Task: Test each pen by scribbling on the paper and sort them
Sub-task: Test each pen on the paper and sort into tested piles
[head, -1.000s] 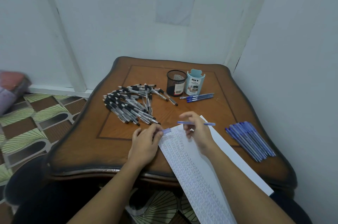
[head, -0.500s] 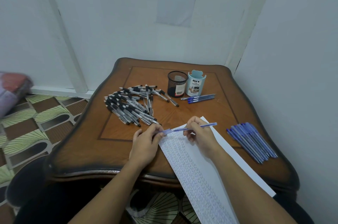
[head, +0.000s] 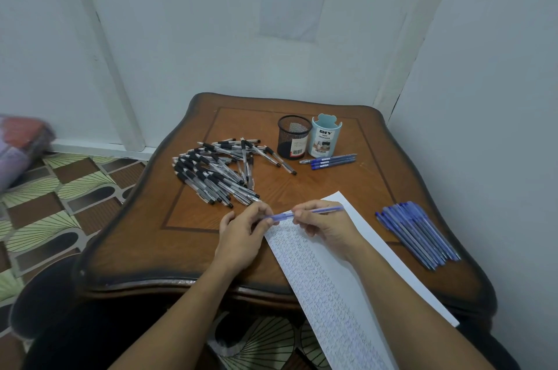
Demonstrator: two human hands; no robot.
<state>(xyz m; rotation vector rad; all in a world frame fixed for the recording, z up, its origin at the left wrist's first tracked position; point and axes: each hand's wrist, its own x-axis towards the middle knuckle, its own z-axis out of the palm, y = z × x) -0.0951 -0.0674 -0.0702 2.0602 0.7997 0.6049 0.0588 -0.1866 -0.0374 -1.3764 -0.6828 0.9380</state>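
Note:
My right hand (head: 324, 226) pinches a blue pen (head: 323, 210) by its barrel, held level just above the top of the scribbled white paper (head: 329, 276). My left hand (head: 241, 233) pinches the pen's blue cap (head: 279, 217) at the pen's left end; cap and pen meet there. A heap of black-grip pens (head: 214, 171) lies at the table's left. Several blue pens (head: 418, 232) lie in a row at the right. A few more blue pens (head: 330, 160) lie in front of the cups.
A black mesh cup (head: 294, 137) and a pale blue organizer cup (head: 325, 136) stand at the back of the wooden table (head: 193, 236). White walls close the back and right. The paper hangs over the table's near edge. Patterned floor lies to the left.
The pen in my right hand has swung left and met the cap in my left hand; a second ago cap and pen were apart.

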